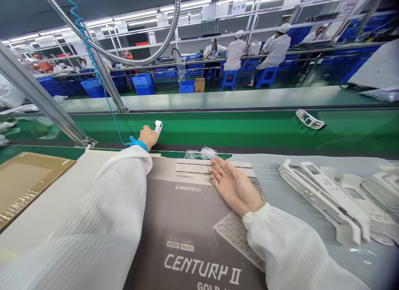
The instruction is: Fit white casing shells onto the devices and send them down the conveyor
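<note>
The left hand reaches far out over the near edge of the green belt. Its fingers are bent shut around one end of a small white part, and the other end sticks up past them. The back of the hand hides most of the grip, so I can't tell if the part touches the belt or hangs just over it.

The right hand is wide open, palm up, with the fingers a bit bent. It has nothing in it. It is over the top end of the dark box, near some clear wrap.

To do this well, the hold should be snug but soft, so the part won't slip or get a scratch. Go gently, as the arm is stretched long. Mind the blue cord tied to the left wrist; it must not snag. The wrap should not catch on the fingers. One more part lies on the belt, well off to the right, so leave it room.
</note>
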`<state>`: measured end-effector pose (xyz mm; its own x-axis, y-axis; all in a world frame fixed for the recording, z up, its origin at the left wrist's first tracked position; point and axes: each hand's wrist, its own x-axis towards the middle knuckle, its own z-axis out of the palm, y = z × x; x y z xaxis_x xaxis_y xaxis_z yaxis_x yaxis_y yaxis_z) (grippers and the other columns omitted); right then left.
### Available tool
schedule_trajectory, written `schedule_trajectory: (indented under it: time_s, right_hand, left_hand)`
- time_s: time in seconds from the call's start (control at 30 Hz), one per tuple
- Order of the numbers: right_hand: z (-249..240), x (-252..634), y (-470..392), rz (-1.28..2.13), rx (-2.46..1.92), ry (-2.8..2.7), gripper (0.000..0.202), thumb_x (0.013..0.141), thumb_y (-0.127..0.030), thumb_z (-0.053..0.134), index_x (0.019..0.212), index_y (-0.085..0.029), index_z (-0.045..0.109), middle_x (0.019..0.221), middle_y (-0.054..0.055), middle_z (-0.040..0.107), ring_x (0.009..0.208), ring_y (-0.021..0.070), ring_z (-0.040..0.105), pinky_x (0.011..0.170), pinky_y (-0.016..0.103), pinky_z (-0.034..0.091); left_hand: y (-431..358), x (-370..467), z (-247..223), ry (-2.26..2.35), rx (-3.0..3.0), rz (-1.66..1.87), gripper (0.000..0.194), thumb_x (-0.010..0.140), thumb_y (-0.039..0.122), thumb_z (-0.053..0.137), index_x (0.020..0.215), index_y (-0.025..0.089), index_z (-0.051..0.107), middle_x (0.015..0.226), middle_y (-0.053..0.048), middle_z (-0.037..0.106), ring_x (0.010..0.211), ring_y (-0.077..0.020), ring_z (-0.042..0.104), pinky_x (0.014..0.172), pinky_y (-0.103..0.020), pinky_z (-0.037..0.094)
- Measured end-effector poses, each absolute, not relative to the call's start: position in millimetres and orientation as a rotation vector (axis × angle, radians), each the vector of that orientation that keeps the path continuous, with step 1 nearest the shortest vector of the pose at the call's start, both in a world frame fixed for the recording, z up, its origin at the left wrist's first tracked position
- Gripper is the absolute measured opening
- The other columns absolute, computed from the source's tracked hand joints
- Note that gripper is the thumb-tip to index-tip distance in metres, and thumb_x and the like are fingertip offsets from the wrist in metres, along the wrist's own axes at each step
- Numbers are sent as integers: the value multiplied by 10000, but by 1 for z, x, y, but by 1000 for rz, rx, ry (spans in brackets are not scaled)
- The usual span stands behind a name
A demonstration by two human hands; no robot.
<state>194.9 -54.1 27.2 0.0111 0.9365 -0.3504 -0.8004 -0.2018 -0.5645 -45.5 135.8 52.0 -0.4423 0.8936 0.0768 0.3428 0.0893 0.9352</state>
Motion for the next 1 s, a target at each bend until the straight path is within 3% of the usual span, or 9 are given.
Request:
schedule_trajectory:
  time_s: [0.13,0.23,0.33,0.53,0.63,0.77,1.0]
  right_hand:
    - [26,196,-54,1616,-751,-211,221,973,-259,489,938,-176,691,1004,27,651,789,140,638,658,240,567]
    - [24,195,-54,1635,-733,-244,208,960,-275,523,938,-168,700,982,28,650,771,137,632,649,236,561]
    - [24,195,-54,1635,-751,-270,170,942,-245,555,926,-169,706,966,21,652,767,129,630,650,222,554]
    - [22,197,-55,1627,-702,-289,337,950,-447,516,969,-170,707,1011,44,669,803,159,654,665,253,568]
    - [25,200,-57,1662,-635,-263,455,956,-542,440,1083,-182,688,1209,75,655,991,202,667,770,292,583]
    - [33,201,-62,1640,-467,-325,577,943,-630,381,1267,-210,608,1494,34,479,1347,214,471,1041,339,486]
    - [41,197,-71,1675,-387,-440,748,885,-735,369,1433,-234,457,1560,33,385,1444,204,328,1159,399,352]
  left_hand:
    - [108,-32,54,1948,1272,1304,379,894,281,628,1239,139,561,1335,-126,530,1224,-275,513,1037,-516,422]
    - [70,-14,53,1878,1281,1266,316,845,196,656,1145,119,596,1205,-136,621,1135,-253,582,1008,-437,450]
    - [28,4,43,1804,1276,1237,246,844,216,654,1074,143,608,1128,-125,660,1046,-228,631,946,-384,488]
    - [-20,25,17,1742,2020,1104,251,861,130,566,1111,143,580,1172,-128,618,1162,-291,546,1005,-488,422]
    - [-24,27,13,1672,2253,1027,267,872,121,542,1136,144,569,1198,-132,611,1177,-290,539,998,-477,433]
    - [-22,25,11,1737,2253,1055,348,912,159,495,1257,118,517,1353,-177,542,1287,-305,480,1062,-502,397]
    - [-21,23,10,1863,2167,1075,432,935,222,468,1341,75,459,1478,-222,420,1400,-337,366,1126,-537,334]
